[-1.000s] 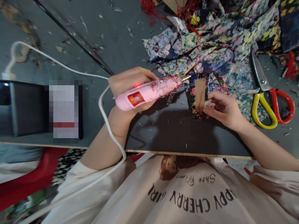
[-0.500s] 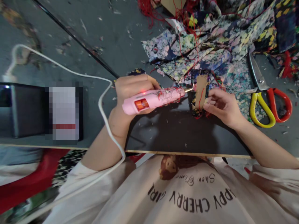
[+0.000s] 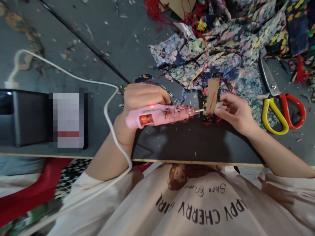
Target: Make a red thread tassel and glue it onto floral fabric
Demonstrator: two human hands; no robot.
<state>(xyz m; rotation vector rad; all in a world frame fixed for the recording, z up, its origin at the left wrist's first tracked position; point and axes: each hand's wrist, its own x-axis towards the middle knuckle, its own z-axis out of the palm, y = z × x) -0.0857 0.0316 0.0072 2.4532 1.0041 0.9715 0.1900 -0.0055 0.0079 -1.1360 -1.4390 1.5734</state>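
Note:
My left hand [image 3: 145, 98] is closed around a pink glue gun [image 3: 159, 116] with a glowing red light and bits of thread stuck to its front. Its metal tip points right and meets the left edge of a small dark floral fabric piece [image 3: 204, 98]. On that fabric lies a tan cardboard strip [image 3: 212, 93] with a red thread across it. My right hand [image 3: 233, 111] pinches the right edge of the fabric and cardboard between thumb and fingers. The fingers of my left hand are partly hidden behind the glue gun.
Scissors [image 3: 277, 98] with yellow and red handles lie at the right. Floral fabric scraps [image 3: 221, 49] and red threads [image 3: 157, 16] are heaped at the back. A white cable [image 3: 108, 108] loops past my left forearm. A dark box [image 3: 29, 118] and a blurred-out phone-like object [image 3: 69, 121] sit at the left.
My left hand has brought the glue gun's tip nearer to me along the left edge of the fabric piece. My right hand stays in place, still holding the piece.

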